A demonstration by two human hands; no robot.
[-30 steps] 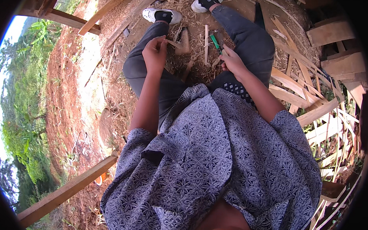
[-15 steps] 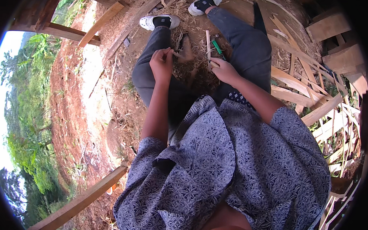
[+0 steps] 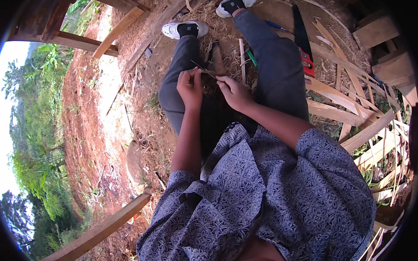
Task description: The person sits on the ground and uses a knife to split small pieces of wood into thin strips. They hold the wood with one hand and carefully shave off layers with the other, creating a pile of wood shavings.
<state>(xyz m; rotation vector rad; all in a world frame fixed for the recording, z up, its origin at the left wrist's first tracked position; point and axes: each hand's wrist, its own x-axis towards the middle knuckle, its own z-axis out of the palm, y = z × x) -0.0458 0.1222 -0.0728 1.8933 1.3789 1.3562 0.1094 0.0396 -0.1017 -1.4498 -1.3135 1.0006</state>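
My left hand (image 3: 190,87) is closed in a pinch on a thin strip of wood (image 3: 209,74), above the ground between my knees. My right hand (image 3: 234,91) comes close from the right, its fingers closed round what looks like a small knife, its handle mostly hidden. A thin dark point (image 3: 197,64) sticks out past my left fingertips. Just beyond my hands, a brown wooden piece (image 3: 216,59) lies on the ground. A pale wooden strip (image 3: 242,61) and a green-handled tool (image 3: 252,58) lie to its right.
Right of my right leg lies a handsaw (image 3: 307,62) with a red handle and dark blade. Split wooden slats (image 3: 331,109) pile up farther right, near stacked timber (image 3: 376,33). A wooden beam (image 3: 99,228) crosses the lower left. Shavings litter the ground.
My right hand has moved left and now meets my left hand at the thin strip. My left hand has shifted slightly right and down. The view has shifted, showing the saw's red handle.
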